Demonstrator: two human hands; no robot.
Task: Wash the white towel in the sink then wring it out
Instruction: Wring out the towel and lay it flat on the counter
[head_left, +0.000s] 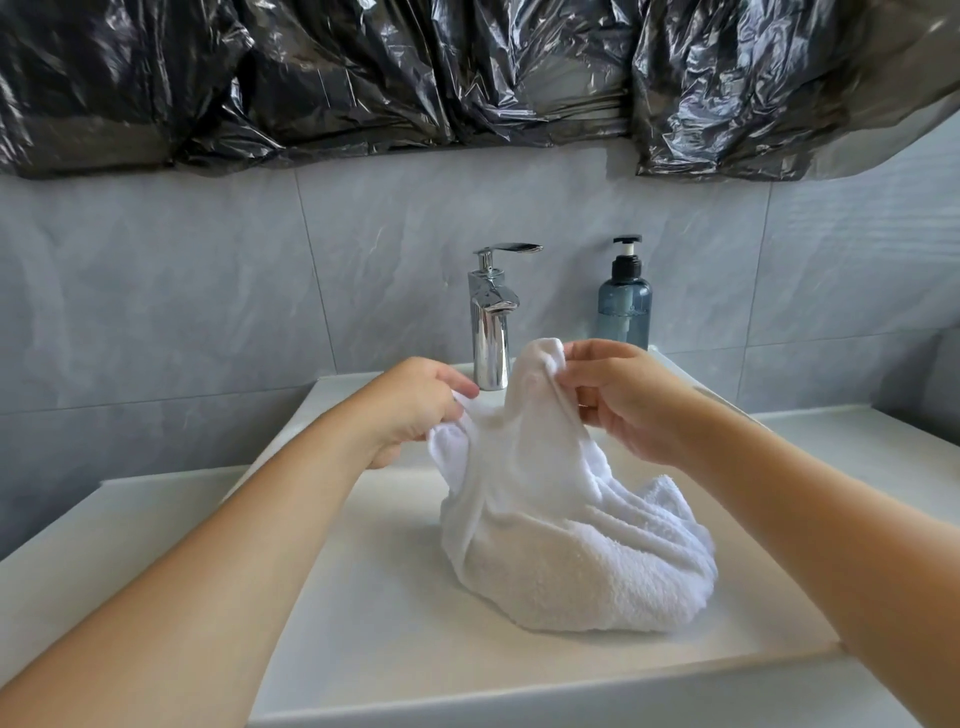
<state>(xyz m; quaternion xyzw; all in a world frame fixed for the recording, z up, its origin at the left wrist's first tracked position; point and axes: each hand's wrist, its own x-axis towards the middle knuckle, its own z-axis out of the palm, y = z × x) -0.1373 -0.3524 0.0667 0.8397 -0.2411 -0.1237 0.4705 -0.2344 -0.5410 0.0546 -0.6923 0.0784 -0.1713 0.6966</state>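
Over the sink (363, 597) I have both hands on the white towel (561, 530). My left hand (415, 410) has its fingers curled round one bunched edge of the cloth on the left side, clamped on it. My right hand (623, 400) pinches the raised top of the towel between thumb and fingers, so that part stands up in a peak just in front of the tap (491, 317). The rest of the towel hangs down from both grips and its heaped lower part rests on the flat white bottom of the basin, toward the right of the middle. I can see no water standing in the basin and none running from the spout; whether the cloth is wet I cannot tell.

Behind the basin, the chrome tap stands upright on the back ledge with its lever on top. To its right stands a blue-tinted pump bottle (623, 306) with a black pump head; how full it is I cannot make out. Grey tiles (208, 286) cover the wall, and crinkled black plastic sheeting (467, 78) hangs across the top of it.
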